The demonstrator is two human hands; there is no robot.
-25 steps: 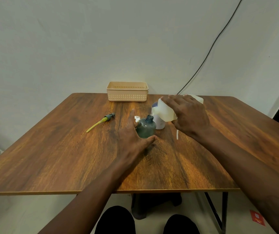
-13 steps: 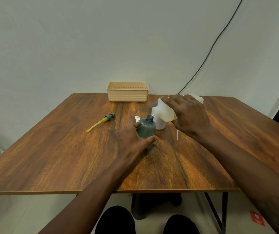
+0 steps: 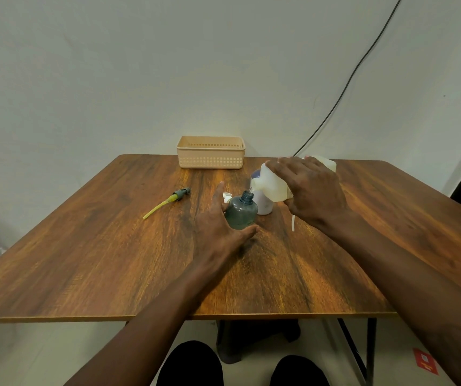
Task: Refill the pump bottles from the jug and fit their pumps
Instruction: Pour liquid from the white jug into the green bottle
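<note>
A small grey-green pump bottle (image 3: 241,213) stands uncapped at the table's middle. My left hand (image 3: 218,224) cups its left and near side, thumb and fingers spread against it. My right hand (image 3: 310,190) grips a cream jug (image 3: 272,185), tipped to the left with its spout right over the bottle's neck. A white bottle (image 3: 264,204) stands just behind, partly hidden by the jug. A grey pump with a yellow tube (image 3: 168,202) lies to the left. A white pump's head (image 3: 226,195) peeks out behind my left fingers, and a white tube (image 3: 293,222) lies below my right hand.
A beige slotted basket (image 3: 210,156) sits at the table's (image 3: 84,260) far edge against the wall. A black cable (image 3: 343,90) runs down the wall behind the jug. My knees and a dark stool show under the near edge.
</note>
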